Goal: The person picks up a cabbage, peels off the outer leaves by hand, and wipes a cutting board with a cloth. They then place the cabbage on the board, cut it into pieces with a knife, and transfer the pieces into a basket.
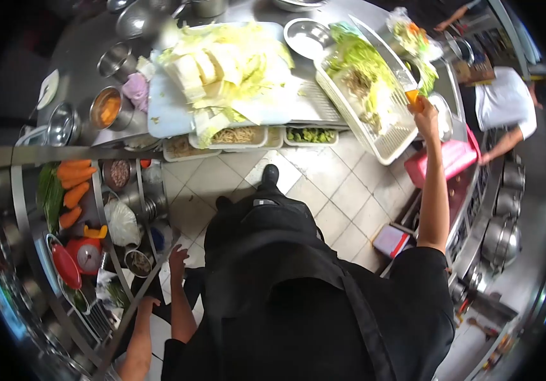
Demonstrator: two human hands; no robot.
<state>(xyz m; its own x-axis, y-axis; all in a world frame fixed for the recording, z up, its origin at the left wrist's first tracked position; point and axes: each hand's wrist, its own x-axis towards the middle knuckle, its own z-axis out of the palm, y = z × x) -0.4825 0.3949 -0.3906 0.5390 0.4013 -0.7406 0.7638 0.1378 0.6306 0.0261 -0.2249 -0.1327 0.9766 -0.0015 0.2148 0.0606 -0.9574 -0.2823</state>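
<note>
My right hand is closed around a small orange object, whose kind I cannot make out. It is at the right rim of a long white plastic basket containing leafy greens. My left hand hangs low at my side near the shelf rack, fingers apart and holding nothing. Ahead on the steel counter, a pale blue cutting board bears a heap of cut napa cabbage. A metal bowl sits between board and basket.
Trays of shredded food and green pieces sit under the counter edge. At left, a rack holds carrots and a red scale. Another person's arm is beside mine; a person in white stands right, near a pink tub.
</note>
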